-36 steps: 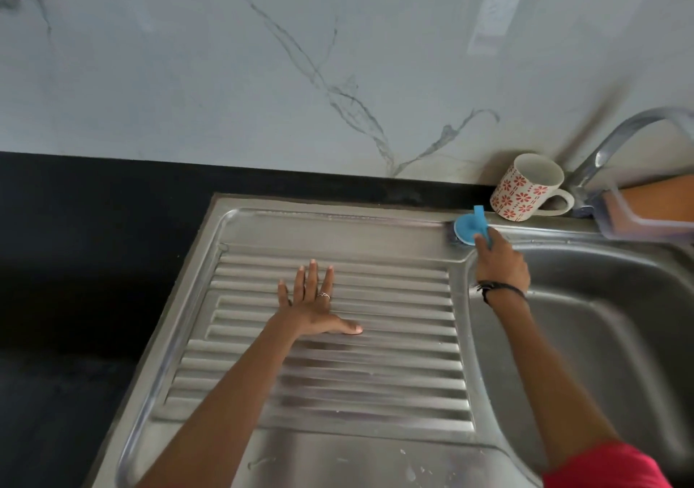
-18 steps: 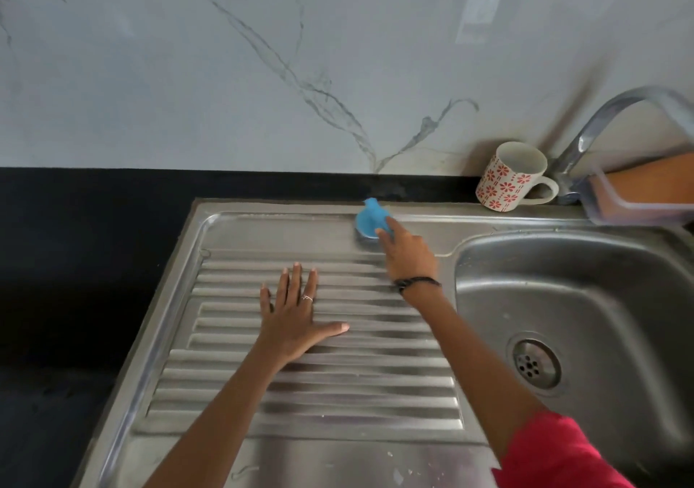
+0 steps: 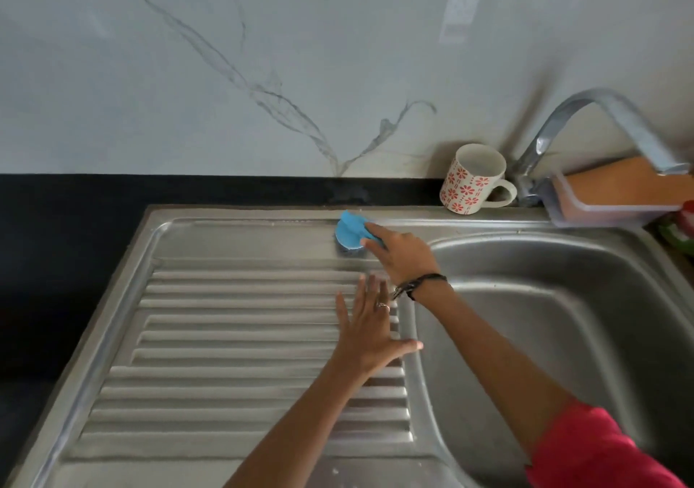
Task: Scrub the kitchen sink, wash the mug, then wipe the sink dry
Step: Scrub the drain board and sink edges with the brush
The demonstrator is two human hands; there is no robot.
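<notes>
Left hand slid right across ribbed steel; right hand grips round blue scrubber.

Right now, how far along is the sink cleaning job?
Early on, and nothing looks finished. In hand: the right hand grips the blue scrubber on the flat strip at the back of the drainboard, while the left hand rests flat on the ridges. Left: the floral mug stands unwashed by the faucet, and the basin still needs wiping dry.

left hand flat, right hand gripping
</notes>
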